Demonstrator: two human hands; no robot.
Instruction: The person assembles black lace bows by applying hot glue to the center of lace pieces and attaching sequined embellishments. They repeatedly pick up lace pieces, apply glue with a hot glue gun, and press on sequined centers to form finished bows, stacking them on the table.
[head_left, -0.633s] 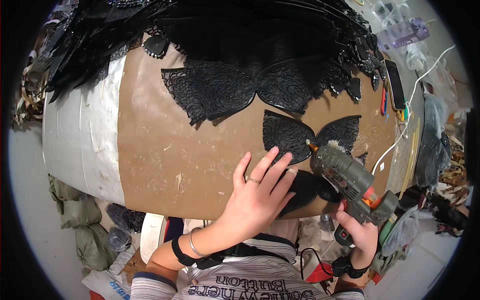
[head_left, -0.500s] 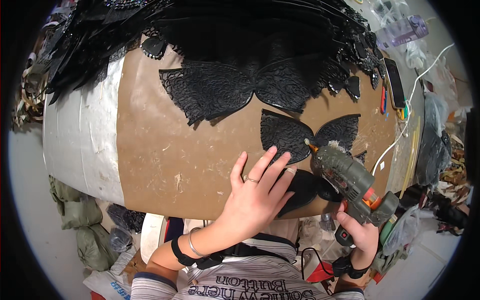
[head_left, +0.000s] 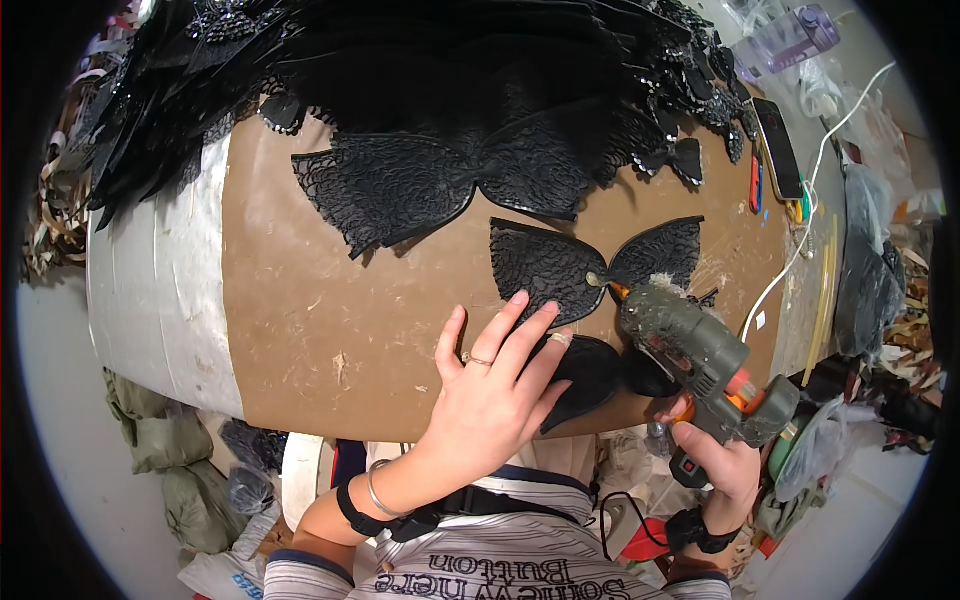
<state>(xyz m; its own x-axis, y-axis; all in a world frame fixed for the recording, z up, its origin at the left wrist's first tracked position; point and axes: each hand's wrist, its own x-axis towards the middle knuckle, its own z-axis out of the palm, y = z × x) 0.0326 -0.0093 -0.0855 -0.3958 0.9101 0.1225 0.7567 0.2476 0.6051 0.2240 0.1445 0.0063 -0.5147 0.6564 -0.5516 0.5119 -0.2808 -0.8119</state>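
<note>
A black lace bow-shaped piece [head_left: 550,265] with smooth dark edging lies on the brown table cover. My left hand [head_left: 490,395], palm down with fingers spread, rests its fingertips on the lower edge of the bow's left wing. My right hand [head_left: 722,462] grips the handle of a worn dark green hot glue gun [head_left: 690,345]. Its orange nozzle is at the bow's narrow middle, beside a pale blob of glue [head_left: 594,279]. Nearer to me, partly under my left fingers and the gun, is another black piece [head_left: 590,380].
A larger black lace bow [head_left: 410,185] lies farther off, below a heap of black fabric [head_left: 430,70] with sequined trim. At the right are a phone [head_left: 778,150], a white cable [head_left: 825,160], a purple clear bottle [head_left: 790,42] and yellowish sticks [head_left: 824,290].
The glue blob looks larger, and the nozzle has shifted slightly right relative to the bow. My left hand keeps its place on the lace. The whole view has shifted a little.
</note>
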